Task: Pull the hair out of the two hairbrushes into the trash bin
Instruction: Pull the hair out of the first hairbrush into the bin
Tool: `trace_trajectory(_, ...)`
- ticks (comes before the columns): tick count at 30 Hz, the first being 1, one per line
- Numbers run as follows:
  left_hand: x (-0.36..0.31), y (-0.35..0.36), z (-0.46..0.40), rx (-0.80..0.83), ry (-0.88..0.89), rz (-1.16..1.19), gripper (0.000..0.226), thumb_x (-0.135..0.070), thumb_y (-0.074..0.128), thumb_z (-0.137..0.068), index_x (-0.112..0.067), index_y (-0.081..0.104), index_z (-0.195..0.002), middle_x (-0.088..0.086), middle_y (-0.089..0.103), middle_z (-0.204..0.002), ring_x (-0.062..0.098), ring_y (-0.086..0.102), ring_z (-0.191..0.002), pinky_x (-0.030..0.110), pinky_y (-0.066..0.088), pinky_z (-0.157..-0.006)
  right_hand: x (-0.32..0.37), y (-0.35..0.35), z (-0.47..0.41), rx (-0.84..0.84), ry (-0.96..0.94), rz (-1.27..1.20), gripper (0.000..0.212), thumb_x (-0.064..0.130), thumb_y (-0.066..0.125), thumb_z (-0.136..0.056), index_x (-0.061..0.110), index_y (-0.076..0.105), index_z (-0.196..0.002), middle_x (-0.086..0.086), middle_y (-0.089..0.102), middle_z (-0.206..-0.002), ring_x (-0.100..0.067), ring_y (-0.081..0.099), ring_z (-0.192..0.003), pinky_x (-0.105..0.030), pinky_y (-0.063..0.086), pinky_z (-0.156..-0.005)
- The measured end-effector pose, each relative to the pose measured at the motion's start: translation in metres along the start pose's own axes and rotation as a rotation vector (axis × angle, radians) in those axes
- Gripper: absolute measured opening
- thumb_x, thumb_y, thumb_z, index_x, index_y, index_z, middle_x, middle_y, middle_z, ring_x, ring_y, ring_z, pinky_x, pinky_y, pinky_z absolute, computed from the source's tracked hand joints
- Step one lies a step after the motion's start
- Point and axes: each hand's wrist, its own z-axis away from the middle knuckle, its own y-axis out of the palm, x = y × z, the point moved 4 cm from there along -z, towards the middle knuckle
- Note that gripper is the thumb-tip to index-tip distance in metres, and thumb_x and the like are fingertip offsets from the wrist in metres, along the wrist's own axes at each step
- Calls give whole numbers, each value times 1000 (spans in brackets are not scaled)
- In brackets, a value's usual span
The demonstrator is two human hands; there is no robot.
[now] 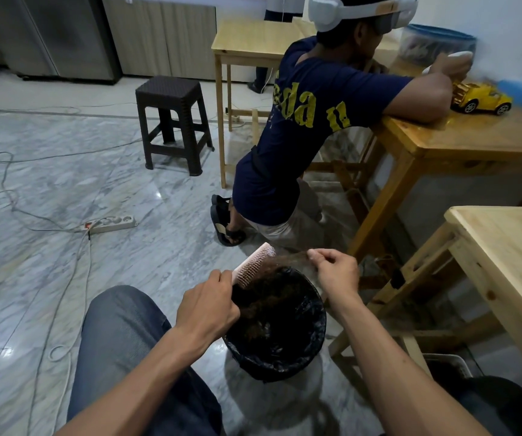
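A pink hairbrush point(251, 264) is held over the trash bin point(308, 357), bristles facing right; my left hand point(210, 305) grips its handle. Brown hair point(288, 259) stretches from the bristles to my right hand point(335, 269), which pinches the strands just above the bin's far rim. The bin is lined with a black bag and holds a dark brown mass of hair. Only one hairbrush is in view.
A light wooden table point(511, 253) stands at the right, close to the bin. Another person point(300, 127) leans on a second table point(461, 140) with a yellow toy truck point(481, 99). A dark stool point(171, 121), a power strip point(111, 224) and cables lie on the marble floor.
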Motion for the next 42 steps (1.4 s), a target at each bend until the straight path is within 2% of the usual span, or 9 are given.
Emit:
trace_trajectory(6, -4, 2, 2, 8, -31, 19, 23, -14, 45, -88, -15, 52, -110, 2, 56, -99, 25, 48, -66, 33, 31, -55, -8, -5, 3, -93, 82, 61, 17, 31, 70, -99, 19, 80, -106, 2, 74, -97, -20, 66, -100, -37, 54, -90)
trace_trajectory(13, -10, 0, 1, -3, 5, 19, 21, -13, 46, -85, -15, 52, -106, 2, 54, -96, 25, 47, -62, 33, 25, -49, -2, 23, 17, 381, -82, 126, 63, 59, 69, -90, 32, 57, -145, 8, 59, -131, -12, 56, -124, -38, 46, -111)
trace_trajectory(18, -6, -5, 0, -17, -8, 40, 22, -14, 46, -88, -14, 53, -109, 3, 56, -99, 27, 51, -67, 34, 33, -56, -3, 30, 14, 352, -115, 159, 15, 37, 76, -93, 25, 84, -94, 8, 81, -87, -12, 75, -94, -44, 59, -98)
trace_trajectory(24, 16, -15, -4, -49, -127, 75, 26, -12, 46, -86, -11, 53, -111, 6, 56, -101, 26, 48, -69, 35, 35, -59, -17, -1, 0, 68, 78, 124, 25, 30, 78, -91, 28, 78, -66, 4, 80, -80, -20, 74, -90, -47, 59, -96)
trace_trajectory(28, 15, -15, -6, -51, -114, 79, 25, -12, 46, -87, -11, 52, -112, 6, 56, -100, 26, 48, -68, 34, 32, -58, -22, 2, 4, 253, 102, 235, 13, 29, 74, -96, 19, 83, -98, 2, 78, -104, -19, 69, -105, -41, 54, -101)
trace_trajectory(33, -1, -6, -5, -41, -49, 78, 21, -14, 47, -89, -13, 52, -109, 4, 55, -97, 27, 51, -68, 35, 35, -56, 6, 22, 22, 428, 4, 100, 51, 39, 66, -96, 26, 60, -145, 8, 60, -128, -11, 55, -121, -31, 43, -107)
trace_trajectory(36, -11, -4, -4, -31, -15, 86, 20, -14, 46, -87, -15, 52, -106, 4, 56, -98, 30, 55, -72, 36, 37, -58, 14, 32, 32, 565, -40, 81, 61, 57, 75, -86, 27, 68, -139, 8, 71, -129, -9, 65, -121, -35, 48, -111)
trace_trajectory(38, -11, -5, -6, -33, -22, 115, 18, -14, 46, -87, -14, 52, -104, 5, 57, -99, 31, 56, -75, 37, 36, -60, 11, 37, 31, 607, -77, 167, 42, 50, 81, -84, 26, 80, -119, 6, 81, -110, -11, 74, -107, -40, 56, -104)
trace_trajectory(42, 1, -9, -10, -26, -93, 185, 16, -14, 48, -88, -14, 53, -103, 5, 57, -97, 27, 53, -76, 36, 37, -61, 0, 27, 20, 421, -135, 260, 17, 35, 82, -88, 22, 86, -98, 4, 82, -91, -12, 76, -94, -39, 59, -96)
